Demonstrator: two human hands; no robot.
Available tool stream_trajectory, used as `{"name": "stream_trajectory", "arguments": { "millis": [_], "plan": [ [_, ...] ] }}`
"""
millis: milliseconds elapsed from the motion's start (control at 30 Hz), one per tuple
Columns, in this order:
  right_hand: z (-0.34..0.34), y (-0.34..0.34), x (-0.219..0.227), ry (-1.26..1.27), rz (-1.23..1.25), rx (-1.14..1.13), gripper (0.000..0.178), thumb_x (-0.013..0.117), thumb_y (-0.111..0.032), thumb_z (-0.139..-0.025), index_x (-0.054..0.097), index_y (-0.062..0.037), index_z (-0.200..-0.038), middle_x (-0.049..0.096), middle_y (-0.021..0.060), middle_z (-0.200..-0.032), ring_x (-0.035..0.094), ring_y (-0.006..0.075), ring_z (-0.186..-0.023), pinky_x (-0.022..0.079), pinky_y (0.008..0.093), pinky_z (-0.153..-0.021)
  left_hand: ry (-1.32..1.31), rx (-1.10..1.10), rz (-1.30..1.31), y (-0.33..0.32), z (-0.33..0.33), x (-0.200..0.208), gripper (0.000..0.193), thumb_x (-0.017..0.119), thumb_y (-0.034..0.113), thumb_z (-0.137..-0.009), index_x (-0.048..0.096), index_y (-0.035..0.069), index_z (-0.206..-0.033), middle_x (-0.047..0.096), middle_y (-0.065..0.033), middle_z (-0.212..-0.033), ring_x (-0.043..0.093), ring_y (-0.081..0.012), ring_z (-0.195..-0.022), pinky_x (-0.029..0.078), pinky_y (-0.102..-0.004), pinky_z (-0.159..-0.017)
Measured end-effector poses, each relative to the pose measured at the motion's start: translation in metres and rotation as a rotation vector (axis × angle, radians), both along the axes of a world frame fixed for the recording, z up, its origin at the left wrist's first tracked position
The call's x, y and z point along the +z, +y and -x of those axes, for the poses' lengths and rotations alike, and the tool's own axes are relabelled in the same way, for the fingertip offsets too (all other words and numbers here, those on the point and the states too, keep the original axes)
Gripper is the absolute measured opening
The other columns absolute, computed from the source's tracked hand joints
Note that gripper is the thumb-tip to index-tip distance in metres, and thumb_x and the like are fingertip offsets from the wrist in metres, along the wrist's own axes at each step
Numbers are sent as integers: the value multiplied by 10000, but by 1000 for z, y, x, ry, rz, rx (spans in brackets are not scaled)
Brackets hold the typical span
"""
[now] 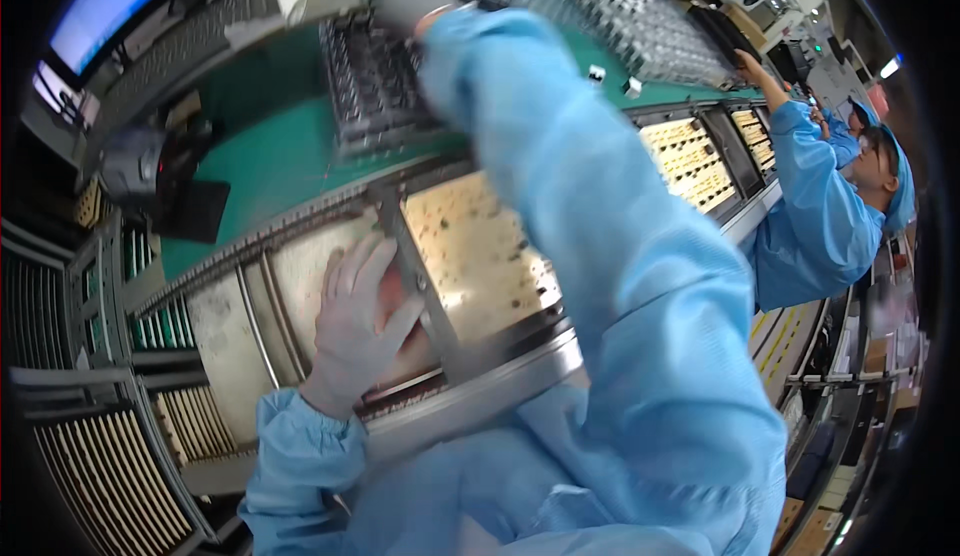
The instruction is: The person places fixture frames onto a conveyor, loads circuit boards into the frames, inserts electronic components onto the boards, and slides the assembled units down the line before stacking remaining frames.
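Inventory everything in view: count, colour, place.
Monitor: 1, blue-lit, upper left
Tabletop: 1, green, upper left-centre
Desk device: 1, black, left
Moulded trays: at least 1, dark, top centre
Clear trays: at least 1, transparent, upper right
Blocks: 2, white, below clear trays
Panels: 3, yellowish, centre to right
Racks: several, pale-slatted, lower left
Shelving: count unclear, grey, right
Co-workers: at least 2, blue, right
Sleeves: 2, light blue, centre and below
Left hand: 1, grey-gloved, left of centre
Right hand: 1, grey-gloved, blurred, top centre
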State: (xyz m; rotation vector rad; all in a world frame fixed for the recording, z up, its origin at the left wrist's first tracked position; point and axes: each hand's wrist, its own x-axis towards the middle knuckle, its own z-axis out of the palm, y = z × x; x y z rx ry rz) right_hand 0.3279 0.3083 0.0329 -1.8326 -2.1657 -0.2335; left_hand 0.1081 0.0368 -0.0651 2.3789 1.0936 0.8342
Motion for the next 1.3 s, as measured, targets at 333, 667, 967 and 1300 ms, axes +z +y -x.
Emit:
{"name": "stream_trajectory", "arguments": {
  "millis": [333, 667, 967, 1300],
  "plan": [
    [-129, -268, -19, 650, 449, 86, 183, 702, -101, -860, 643, -53, -1026, 640, 37, -1020, 590, 113, -917, 477, 271, -775, -53, -21, 64, 1, 0, -12, 627, 751, 118, -791, 486, 43, -1355, 486, -187, -1379, 442, -363, -1304, 315, -456, -1131],
    [-149, -282, -46, 391, 406, 163, 193, 695, -44, -818, 677, -32, -1010, 658, 90, -1055, 636, 235, -961, 495, 322, -842, -75, 23, 33, 4, 5, -19, 611, 744, 95, -803, 491, 51, -1358, 495, -186, -1372, 478, -355, -1281, 389, -426, -1073],
    [-153, -281, -51, 465, 460, 84, 243, 706, -51, -826, 681, -57, -1067, 664, 83, -1023, 648, 194, -927, 499, 297, -820, -98, 19, 28, 3, 10, -19, 619, 750, 119, -805, 491, 55, -1364, 501, -172, -1377, 482, -346, -1279, 397, -417, -1074],
    [-155, -282, -61, 520, 400, 81, 257, 708, -33, -828, 674, -66, -1081, 637, 55, -989, 622, 150, -865, 491, 266, -773, -92, -2, 25, 3, 15, -19, 625, 740, 136, -820, 476, 65, -1381, 493, -161, -1383, 471, -350, -1281, 379, -436, -1089]
  ]
}}
